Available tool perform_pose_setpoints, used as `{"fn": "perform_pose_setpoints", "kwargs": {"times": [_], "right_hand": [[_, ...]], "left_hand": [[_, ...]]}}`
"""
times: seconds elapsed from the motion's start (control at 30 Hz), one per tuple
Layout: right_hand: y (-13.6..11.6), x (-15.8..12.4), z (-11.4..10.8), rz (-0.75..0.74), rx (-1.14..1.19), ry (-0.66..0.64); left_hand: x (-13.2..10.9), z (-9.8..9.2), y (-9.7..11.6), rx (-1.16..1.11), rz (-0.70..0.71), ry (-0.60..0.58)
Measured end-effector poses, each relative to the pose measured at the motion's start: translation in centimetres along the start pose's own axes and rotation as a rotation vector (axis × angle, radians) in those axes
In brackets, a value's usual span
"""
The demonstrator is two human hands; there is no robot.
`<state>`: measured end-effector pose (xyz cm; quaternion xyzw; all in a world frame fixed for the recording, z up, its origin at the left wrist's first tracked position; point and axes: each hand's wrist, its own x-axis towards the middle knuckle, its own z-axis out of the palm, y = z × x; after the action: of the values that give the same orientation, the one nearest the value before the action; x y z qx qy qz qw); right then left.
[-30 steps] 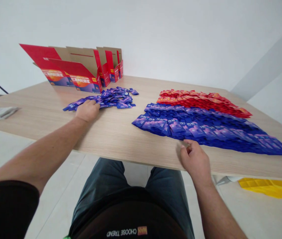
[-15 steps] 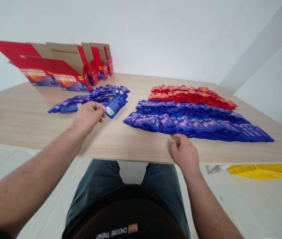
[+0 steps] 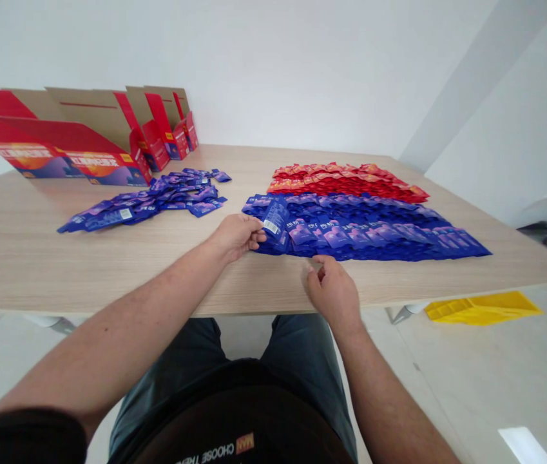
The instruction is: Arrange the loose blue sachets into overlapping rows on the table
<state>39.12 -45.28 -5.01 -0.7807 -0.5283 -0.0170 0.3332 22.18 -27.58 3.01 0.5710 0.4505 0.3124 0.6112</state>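
Observation:
My left hand (image 3: 240, 237) pinches a blue sachet (image 3: 276, 216) by its lower end, its white barcode label facing up. That sachet is over the left end of the front row of overlapping blue sachets (image 3: 370, 235). Close to the front edge of this row is my right hand (image 3: 334, 287), holding nothing. Its thumb and forefinger are apart, and the other fingers are curled. A loose heap of blue sachets (image 3: 157, 196) lies to the left of my left hand.
Behind the blue rows lie rows of red sachets (image 3: 345, 179). Open red cartons (image 3: 109, 164) stand at the back left of the wooden table (image 3: 234, 293), near the white wall. On the floor at right is a yellow object (image 3: 483, 308).
My left hand has carried the blue sachet rightward, from beside the heap to the left end of the blue rows. The view has shifted slightly; my right hand remains by the front row.

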Motion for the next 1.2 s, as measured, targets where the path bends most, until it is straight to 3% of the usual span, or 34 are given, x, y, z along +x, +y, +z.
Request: {"fn": "perform_pose_setpoints", "kwargs": {"times": [0.17,0.33,0.4,0.53,0.77,1.2], "right_hand": [[0.2,0.1,0.2,-0.015,0.023,0.009],[0.5,0.0,0.5,-0.032,0.028,0.027],[0.5,0.0,0.5,-0.036,0.030,0.029],[0.5,0.0,0.4,-0.040,0.040,0.032],[0.6,0.0,0.3,-0.051,0.049,0.034],[0.6,0.1,0.5,-0.052,0.051,0.044]], "left_hand": [[-0.9,0.0,1.0,0.188,0.084,0.109],[-1.8,0.6,2.4,0.925,0.462,0.323],[-2.0,1.1,2.7,1.083,0.511,0.362],[-2.6,1.8,2.4,1.223,0.518,0.347],[-3.0,2.7,0.7,1.450,0.663,0.277],[-3.4,6.3,0.2,1.550,0.629,0.055]]}}
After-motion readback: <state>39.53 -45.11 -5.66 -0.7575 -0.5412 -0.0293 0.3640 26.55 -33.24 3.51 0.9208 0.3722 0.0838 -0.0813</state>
